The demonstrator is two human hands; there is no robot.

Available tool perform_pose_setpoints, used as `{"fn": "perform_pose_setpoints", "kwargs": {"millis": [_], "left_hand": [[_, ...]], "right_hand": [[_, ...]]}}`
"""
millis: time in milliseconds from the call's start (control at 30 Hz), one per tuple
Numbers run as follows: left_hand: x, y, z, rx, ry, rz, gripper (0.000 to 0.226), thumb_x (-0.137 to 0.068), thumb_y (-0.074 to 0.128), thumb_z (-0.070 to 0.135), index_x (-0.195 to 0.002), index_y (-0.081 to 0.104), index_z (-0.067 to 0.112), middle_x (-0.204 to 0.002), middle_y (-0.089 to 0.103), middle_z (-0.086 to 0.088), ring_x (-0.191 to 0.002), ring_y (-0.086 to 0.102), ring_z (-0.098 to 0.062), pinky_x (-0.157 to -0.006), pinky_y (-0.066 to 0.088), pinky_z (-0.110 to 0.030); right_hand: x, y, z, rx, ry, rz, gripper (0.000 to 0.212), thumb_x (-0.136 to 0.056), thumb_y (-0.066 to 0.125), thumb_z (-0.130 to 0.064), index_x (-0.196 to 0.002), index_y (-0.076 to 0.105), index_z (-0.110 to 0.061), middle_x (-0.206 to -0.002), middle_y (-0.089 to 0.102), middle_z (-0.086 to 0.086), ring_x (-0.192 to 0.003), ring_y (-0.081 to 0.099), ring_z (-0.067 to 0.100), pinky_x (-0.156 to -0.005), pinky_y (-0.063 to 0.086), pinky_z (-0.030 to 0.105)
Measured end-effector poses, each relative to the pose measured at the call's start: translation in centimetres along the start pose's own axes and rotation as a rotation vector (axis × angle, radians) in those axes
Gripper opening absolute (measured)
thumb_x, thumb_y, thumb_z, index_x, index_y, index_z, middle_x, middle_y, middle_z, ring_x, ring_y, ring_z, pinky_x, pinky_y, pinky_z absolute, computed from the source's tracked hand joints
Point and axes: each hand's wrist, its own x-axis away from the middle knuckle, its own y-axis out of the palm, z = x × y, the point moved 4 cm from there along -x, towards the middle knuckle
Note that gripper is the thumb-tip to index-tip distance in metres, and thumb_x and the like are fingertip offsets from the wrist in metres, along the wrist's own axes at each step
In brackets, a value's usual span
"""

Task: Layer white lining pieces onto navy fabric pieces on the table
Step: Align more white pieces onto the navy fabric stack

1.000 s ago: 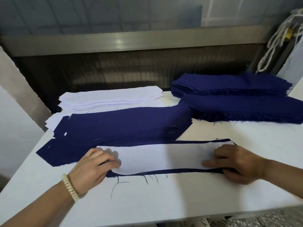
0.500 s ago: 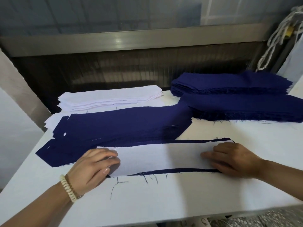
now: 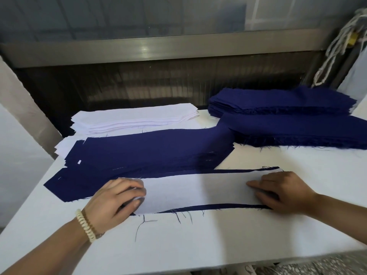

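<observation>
Head view, white lining piece (image 3: 198, 192) lying flat on navy piece (image 3: 218, 206) at near middle of surface (image 3: 198, 245), left hand (image 3: 113, 201) fingers curled, pinching its left end, right hand (image 3: 284, 192) fingers nearly straight, pressing its right end, navy stacks (image 3: 288, 120) behind

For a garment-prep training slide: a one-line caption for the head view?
A white lining piece lies on a navy fabric piece, left hand holding one end, right hand pressing the other.
</observation>
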Motion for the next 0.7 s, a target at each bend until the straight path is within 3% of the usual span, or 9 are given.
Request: {"fn": "perform_pose_setpoints", "kwargs": {"millis": [167,233,300,367,533,700], "left_hand": [[-1.8,-1.4,-1.5,0.049,-0.142,0.129,0.058,-0.1,0.021,0.042,-0.102,0.069,0.008,-0.107,0.061,-0.003,-0.096,0.055,-0.022,-0.082,0.042,-0.042],[-3.2,-1.8,-2.7,0.008,-0.268,0.182,0.058,-0.098,0.023,0.042,-0.103,0.068,0.007,-0.108,0.061,-0.006,-0.099,0.055,-0.029,-0.084,0.041,-0.045],[-4.6,-1.9,-4.2,-0.051,-0.401,0.195,0.055,-0.093,0.025,0.042,-0.107,0.067,0.009,-0.112,0.061,-0.007,-0.104,0.052,-0.031,-0.087,0.037,-0.046],[-5.7,-1.7,-5.9,-0.114,-0.514,0.169,0.061,-0.089,0.022,0.047,-0.114,0.064,0.011,-0.12,0.059,-0.009,-0.112,0.049,-0.033,-0.092,0.035,-0.047],[-6.7,-1.0,-10.7,-0.251,-0.76,0.052,0.059,-0.093,0.023,0.052,-0.131,0.053,0.017,-0.142,0.043,-0.013,-0.131,0.034,-0.033,-0.107,0.022,-0.048],[-6.6,-0.1,-13.4,-0.317,-0.908,-0.161,0.058,-0.093,0.015,0.06,-0.138,0.042,0.034,-0.151,0.03,-0.011,-0.137,0.025,-0.031,-0.111,0.013,-0.045]], "right_hand": [[-4.6,0.0,-0.3,0.022,0.011,0.093,0.028,-0.082,0.051,-0.014,-0.099,0.073,-0.008,-0.068,0.061,0.003,-0.056,0.059,0.023,-0.052,0.047,0.024],[-7.6,0.9,0.0,0.014,0.068,0.028,0.035,-0.085,0.057,-0.009,-0.119,0.064,-0.009,-0.091,0.065,0.008,-0.08,0.061,0.027,-0.072,0.049,0.034],[-10.6,2.2,0.5,-0.017,0.161,-0.058,0.046,-0.094,0.051,-0.018,-0.139,0.044,-0.017,-0.125,0.056,0.005,-0.113,0.05,0.024,-0.095,0.036,0.035],[-13.6,3.2,1.0,-0.04,0.245,-0.12,0.05,-0.098,0.042,-0.028,-0.146,0.031,-0.024,-0.143,0.04,-0.001,-0.13,0.033,0.019,-0.103,0.025,0.032],[-19.3,5.0,1.0,0.028,0.305,-0.214,0.05,-0.099,0.031,-0.037,-0.147,0.025,-0.023,-0.146,0.034,0.002,-0.133,0.03,0.02,-0.104,0.028,0.041],[-21.3,6.9,0.6,0.036,0.341,-0.35,0.052,-0.1,0.021,-0.045,-0.149,0.018,-0.028,-0.148,0.027,0.004,-0.138,0.02,0.018,-0.109,0.02,0.045]]}}
